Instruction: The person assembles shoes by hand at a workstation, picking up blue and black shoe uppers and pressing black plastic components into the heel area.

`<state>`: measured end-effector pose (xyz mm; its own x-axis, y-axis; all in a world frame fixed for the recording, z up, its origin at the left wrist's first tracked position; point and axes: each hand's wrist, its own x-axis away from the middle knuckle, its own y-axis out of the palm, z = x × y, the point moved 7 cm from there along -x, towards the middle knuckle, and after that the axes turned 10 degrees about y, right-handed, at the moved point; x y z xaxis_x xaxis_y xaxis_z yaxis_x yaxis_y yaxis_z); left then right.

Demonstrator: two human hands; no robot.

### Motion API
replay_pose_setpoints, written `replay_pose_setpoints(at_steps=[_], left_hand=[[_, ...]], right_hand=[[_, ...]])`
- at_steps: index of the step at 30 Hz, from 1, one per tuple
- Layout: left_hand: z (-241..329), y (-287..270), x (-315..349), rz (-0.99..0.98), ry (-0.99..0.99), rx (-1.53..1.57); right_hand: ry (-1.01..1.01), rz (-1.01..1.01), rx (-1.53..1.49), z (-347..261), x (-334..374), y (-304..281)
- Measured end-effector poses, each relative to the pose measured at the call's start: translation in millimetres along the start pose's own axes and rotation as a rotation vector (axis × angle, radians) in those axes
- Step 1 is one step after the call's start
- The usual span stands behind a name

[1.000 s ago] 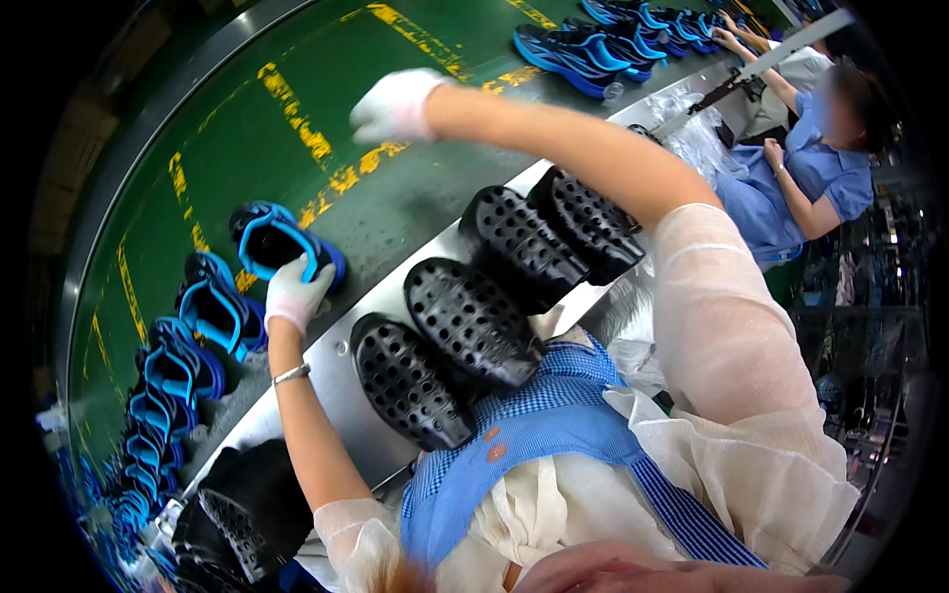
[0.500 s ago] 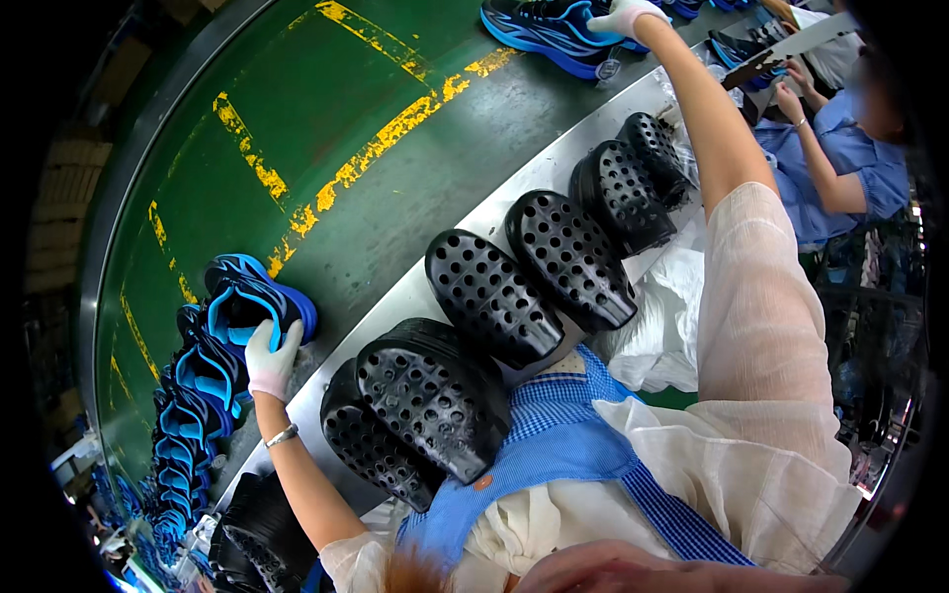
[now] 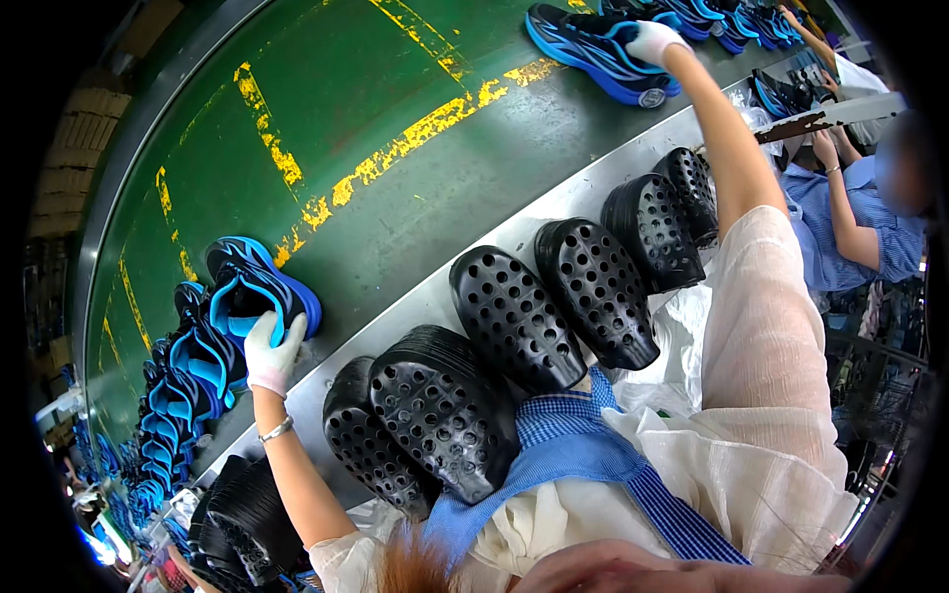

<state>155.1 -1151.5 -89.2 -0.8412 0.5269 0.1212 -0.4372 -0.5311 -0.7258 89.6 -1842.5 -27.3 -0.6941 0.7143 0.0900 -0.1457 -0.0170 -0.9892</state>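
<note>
My gloved left hand (image 3: 275,354) is closed on the rim of a black and blue sneaker (image 3: 265,272), fingers inside its opening and thumb outside. That sneaker stands at the near end of a row of similar sneakers (image 3: 198,351) at the left. Far off at the upper right, my gloved right hand (image 3: 657,43) grips another black and blue sneaker (image 3: 585,51) at its opening, its fingers partly hidden inside. A round tag (image 3: 651,98) shows at that shoe's heel. Between my arms stand stacks of black perforated plastic shells (image 3: 518,318), rounded at one end; neither hand touches them.
The green work surface (image 3: 356,109) carries worn yellow lines. A metal ledge (image 3: 395,316) runs along its near side under the shells. More sneakers (image 3: 733,25) line the far right. A person in blue (image 3: 840,217) works at the right, beside a chipped white bar (image 3: 840,116).
The view has shifted, so the shells appear farther right and lower. Both hands keep hold of the same sneakers; more of the far-right shoe row has come into view.
</note>
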Motion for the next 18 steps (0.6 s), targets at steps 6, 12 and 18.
replay_pose_setpoints(at_steps=[6,12,18], left_hand=[[19.4,-6.8,4.9,0.066,0.116,-0.036],[16.2,-5.0,4.4,0.061,0.098,-0.012],[11.4,-6.5,9.4,0.029,0.018,0.025]], right_hand=[[-0.265,-0.041,-0.161,-116.2,63.5,-28.0],[-0.564,-0.026,-0.257,-249.3,153.5,-43.1],[-0.66,-0.144,-0.155,-362.0,242.6,-25.1]])
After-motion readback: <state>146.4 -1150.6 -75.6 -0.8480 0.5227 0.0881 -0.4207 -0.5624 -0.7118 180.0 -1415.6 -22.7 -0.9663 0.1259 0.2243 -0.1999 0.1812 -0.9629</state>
